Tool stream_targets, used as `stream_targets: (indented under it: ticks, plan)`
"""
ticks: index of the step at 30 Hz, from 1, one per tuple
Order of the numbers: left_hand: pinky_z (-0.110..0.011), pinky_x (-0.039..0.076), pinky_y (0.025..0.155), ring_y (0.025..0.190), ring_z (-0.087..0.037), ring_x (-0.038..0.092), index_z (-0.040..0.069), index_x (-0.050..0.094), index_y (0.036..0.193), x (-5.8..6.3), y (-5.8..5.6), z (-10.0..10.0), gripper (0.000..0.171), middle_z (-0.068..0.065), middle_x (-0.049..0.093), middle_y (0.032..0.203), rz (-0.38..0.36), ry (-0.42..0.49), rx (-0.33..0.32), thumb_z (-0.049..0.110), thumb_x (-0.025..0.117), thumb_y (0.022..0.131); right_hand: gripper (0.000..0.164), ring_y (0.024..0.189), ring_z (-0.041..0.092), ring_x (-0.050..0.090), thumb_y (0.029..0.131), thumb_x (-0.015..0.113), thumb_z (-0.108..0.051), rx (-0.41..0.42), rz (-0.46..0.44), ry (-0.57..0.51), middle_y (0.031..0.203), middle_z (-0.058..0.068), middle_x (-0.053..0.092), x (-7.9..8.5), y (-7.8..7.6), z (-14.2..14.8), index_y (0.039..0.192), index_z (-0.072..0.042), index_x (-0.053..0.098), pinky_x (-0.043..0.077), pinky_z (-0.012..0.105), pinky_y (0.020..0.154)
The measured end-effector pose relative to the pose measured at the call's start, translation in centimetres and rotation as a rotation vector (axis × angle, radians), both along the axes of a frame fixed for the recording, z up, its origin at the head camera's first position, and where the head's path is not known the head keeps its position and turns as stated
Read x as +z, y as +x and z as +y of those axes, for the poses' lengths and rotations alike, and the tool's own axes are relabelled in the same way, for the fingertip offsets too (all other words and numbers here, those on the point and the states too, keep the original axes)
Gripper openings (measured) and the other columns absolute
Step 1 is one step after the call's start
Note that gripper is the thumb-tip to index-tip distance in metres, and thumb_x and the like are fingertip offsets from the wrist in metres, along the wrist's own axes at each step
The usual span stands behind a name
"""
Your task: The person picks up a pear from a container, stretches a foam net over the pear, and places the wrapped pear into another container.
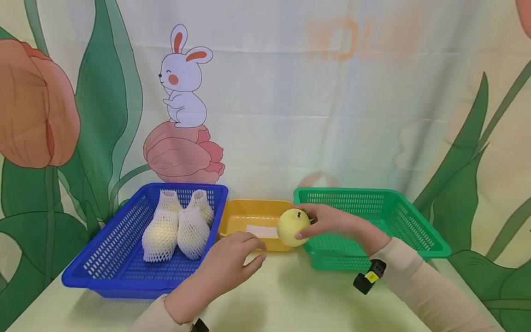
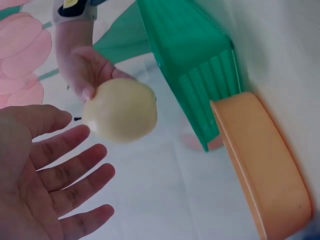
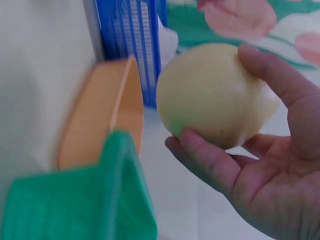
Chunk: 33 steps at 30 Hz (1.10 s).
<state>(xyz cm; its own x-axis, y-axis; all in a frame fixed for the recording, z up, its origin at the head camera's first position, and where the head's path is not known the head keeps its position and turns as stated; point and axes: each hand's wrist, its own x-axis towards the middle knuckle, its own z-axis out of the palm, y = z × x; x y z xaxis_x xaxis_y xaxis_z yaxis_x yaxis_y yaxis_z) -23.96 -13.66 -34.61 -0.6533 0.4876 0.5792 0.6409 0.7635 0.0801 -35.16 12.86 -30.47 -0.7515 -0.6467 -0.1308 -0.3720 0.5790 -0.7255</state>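
Observation:
My right hand (image 1: pixel 327 219) holds a round, pale yellow pear (image 1: pixel 292 228) with a short dark stem. It hangs above the table, in front of the yellow bin (image 1: pixel 249 207) and the near left corner of the green basket. Thumb and fingers (image 3: pixel 215 160) grip opposite sides of the pear in the right wrist view. To the left of it, my left hand (image 1: pixel 230 258) hovers with nothing in it. Its fingers (image 2: pixel 75 172) are spread and apart from the pear in the head view.
A blue basket (image 1: pixel 124 281) at the left contains several pale fruits in white foam nets (image 1: pixel 162 235). White netting (image 1: pixel 261 230) lies inside the yellow bin. The green basket (image 1: pixel 431 240) stands at the right. A printed curtain (image 1: pixel 265 92) hangs behind the table (image 1: pixel 282 299).

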Motion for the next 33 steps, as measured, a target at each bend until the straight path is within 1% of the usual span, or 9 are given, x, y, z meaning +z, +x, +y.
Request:
stream_targets:
  ticks: [3,6,11,15,18,21,26,29,33]
  plan:
    - [-0.036,0.06,0.083,0.095,-0.017,0.071,0.015,0.074,0.098,-0.1,0.5,-1.3,0.01,0.002,0.076,0.098,-0.002,0.014,0.04,0.02,0.076,0.09,0.078,0.117,0.026,0.06,0.089,0.078,-0.029,-0.027,-0.005,-0.003,0.133,0.014,0.064,-0.9,0.6,-1.3,0.154,-0.008,0.042,0.052,0.042,0.102]
    - [-0.037,0.06,0.083,0.097,-0.017,0.071,0.016,0.074,0.104,-0.2,0.9,-2.2,0.016,0.003,0.075,0.101,-0.03,0.021,0.082,0.021,0.076,0.09,0.077,0.118,0.025,0.059,0.088,0.079,-0.029,-0.034,-0.02,-0.011,0.133,0.013,0.064,-1.9,1.0,-2.5,0.154,-0.01,0.043,0.052,0.042,0.102]
    - [-0.04,0.059,0.09,0.104,-0.02,0.071,0.014,0.072,0.112,-0.7,1.5,-3.4,0.023,0.0,0.075,0.109,-0.126,0.033,0.141,0.021,0.077,0.09,0.077,0.121,0.026,0.058,0.088,0.079,-0.026,-0.012,-0.059,-0.004,0.138,0.015,0.061,-4.0,1.6,-4.2,0.154,-0.011,0.043,0.052,0.041,0.099]
    - [-0.042,0.058,0.097,0.11,-0.022,0.07,0.014,0.072,0.114,-1.0,1.8,-4.2,0.024,-0.002,0.074,0.114,-0.191,0.027,0.184,0.022,0.076,0.091,0.073,0.113,0.024,0.06,0.089,0.079,-0.025,-0.02,-0.095,-0.022,0.131,0.013,0.063,-5.3,1.9,-5.5,0.152,-0.011,0.045,0.054,0.036,0.091]
    - [-0.042,0.058,0.097,0.109,-0.022,0.07,0.015,0.072,0.114,-1.0,1.9,-4.9,0.024,-0.002,0.074,0.114,-0.189,0.008,0.209,0.023,0.076,0.091,0.069,0.103,0.02,0.061,0.089,0.079,-0.026,-0.051,-0.104,-0.035,0.121,0.01,0.065,-6.1,2.0,-6.5,0.149,-0.012,0.049,0.056,0.033,0.086]
    - [-0.041,0.059,0.095,0.107,-0.019,0.069,0.017,0.073,0.112,-1.1,2.0,-5.6,0.023,0.001,0.073,0.111,-0.175,-0.011,0.216,0.023,0.077,0.091,0.071,0.097,0.019,0.063,0.088,0.08,-0.026,-0.106,-0.122,-0.038,0.116,0.01,0.066,-7.2,2.1,-7.4,0.149,-0.01,0.048,0.06,0.035,0.087]
    - [-0.039,0.06,0.089,0.103,-0.016,0.069,0.02,0.073,0.11,-1.4,2.2,-6.5,0.022,0.005,0.073,0.108,-0.154,-0.031,0.207,0.023,0.078,0.089,0.076,0.099,0.018,0.063,0.086,0.083,-0.023,-0.21,-0.179,-0.05,0.122,0.013,0.065,-8.9,2.0,-8.3,0.151,-0.006,0.047,0.061,0.038,0.09]
    - [-0.039,0.06,0.088,0.102,-0.016,0.07,0.019,0.073,0.11,-1.4,2.5,-7.0,0.022,0.005,0.073,0.108,-0.152,-0.034,0.211,0.022,0.078,0.089,0.075,0.094,0.018,0.061,0.085,0.084,-0.024,-0.25,-0.189,-0.047,0.122,0.013,0.063,-9.6,1.8,-8.7,0.149,-0.006,0.05,0.06,0.032,0.083]
    - [-0.042,0.06,0.09,0.104,-0.019,0.07,0.016,0.073,0.111,-1.2,2.5,-7.3,0.023,0.001,0.073,0.111,-0.179,-0.027,0.212,0.022,0.078,0.09,0.072,0.09,0.018,0.057,0.085,0.084,-0.025,-0.279,-0.183,-0.037,0.12,0.011,0.061,-10.1,1.4,-9.1,0.147,-0.005,0.053,0.055,0.025,0.073]
